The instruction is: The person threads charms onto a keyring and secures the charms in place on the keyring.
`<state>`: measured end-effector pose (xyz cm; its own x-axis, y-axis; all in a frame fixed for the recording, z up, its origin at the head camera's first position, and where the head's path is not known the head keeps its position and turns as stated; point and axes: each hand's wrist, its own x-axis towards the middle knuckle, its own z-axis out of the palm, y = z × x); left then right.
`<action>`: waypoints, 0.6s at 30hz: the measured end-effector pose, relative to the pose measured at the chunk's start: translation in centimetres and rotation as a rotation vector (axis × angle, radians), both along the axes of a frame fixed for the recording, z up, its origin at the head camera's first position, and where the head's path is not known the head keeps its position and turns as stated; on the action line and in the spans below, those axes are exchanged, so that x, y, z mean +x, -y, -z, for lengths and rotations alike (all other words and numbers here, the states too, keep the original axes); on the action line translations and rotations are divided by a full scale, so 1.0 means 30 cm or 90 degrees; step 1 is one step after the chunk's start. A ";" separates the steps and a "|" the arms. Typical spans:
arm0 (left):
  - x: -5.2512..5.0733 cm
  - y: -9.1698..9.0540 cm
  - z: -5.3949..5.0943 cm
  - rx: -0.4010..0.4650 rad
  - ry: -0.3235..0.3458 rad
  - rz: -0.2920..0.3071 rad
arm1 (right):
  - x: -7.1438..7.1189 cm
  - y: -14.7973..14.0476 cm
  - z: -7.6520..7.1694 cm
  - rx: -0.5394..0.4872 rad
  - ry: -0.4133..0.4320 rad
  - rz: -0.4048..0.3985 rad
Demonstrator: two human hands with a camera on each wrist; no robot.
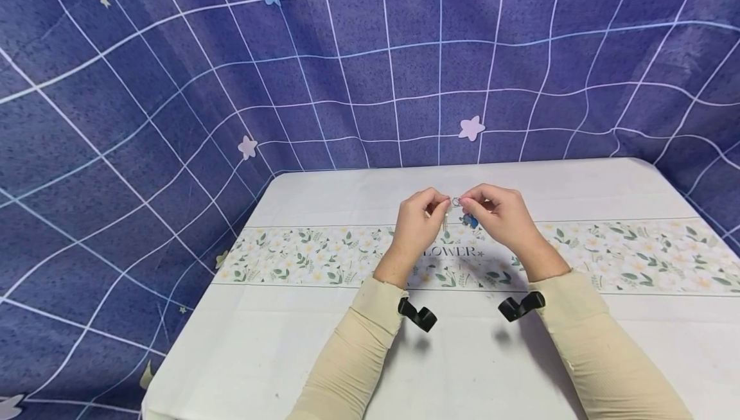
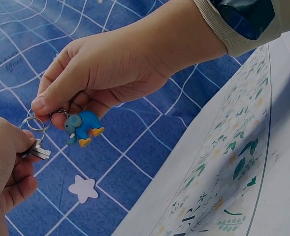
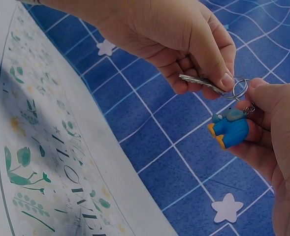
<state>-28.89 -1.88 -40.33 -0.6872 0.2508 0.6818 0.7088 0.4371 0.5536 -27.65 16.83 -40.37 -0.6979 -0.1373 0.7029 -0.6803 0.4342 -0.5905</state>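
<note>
Between finger and thumb, my left hand [image 1: 419, 224] pinches a silver key [image 2: 40, 151] where it meets a metal split ring [image 3: 240, 88]. Opposite it, my right hand [image 1: 502, 216] pinches the other side of the ring. A blue elephant charm [image 3: 232, 132] with yellow feet hangs by a short chain under the right fingers. The key's toothed blade sticks out below the left thumb [image 3: 226, 81]. Both hands are held above the table, close together with the ring between them. Fingertips hide part of the ring and the key's head.
Below the hands lies a white tablecloth [image 1: 277, 336] with a floral band [image 1: 312, 256] and printed lettering. A blue curtain [image 1: 358, 60] with a white grid and stars hangs behind and at the sides. Black straps [image 1: 417, 315] sit at both wrists.
</note>
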 end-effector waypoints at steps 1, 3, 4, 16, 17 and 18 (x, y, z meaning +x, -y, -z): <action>-0.001 0.000 0.000 -0.003 -0.002 -0.001 | 0.001 0.000 -0.001 0.001 0.000 -0.001; -0.001 0.000 0.001 -0.010 -0.007 -0.005 | 0.001 0.000 -0.002 0.004 0.003 -0.001; -0.002 0.000 0.001 -0.015 -0.008 -0.006 | 0.001 0.000 -0.002 0.006 0.004 -0.001; 0.004 0.000 -0.004 -0.073 -0.022 -0.022 | 0.000 0.003 0.002 0.006 0.026 -0.005; 0.005 0.000 -0.006 -0.074 -0.024 -0.022 | 0.000 0.003 0.002 0.007 0.027 -0.005; 0.006 0.000 -0.006 -0.076 -0.024 -0.022 | 0.000 0.002 0.002 0.008 0.027 -0.005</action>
<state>-28.71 -1.88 -40.15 -0.6711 0.3075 0.6746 0.7115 0.5229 0.4694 -27.66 16.76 -40.43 -0.7260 -0.1515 0.6708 -0.6579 0.4371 -0.6133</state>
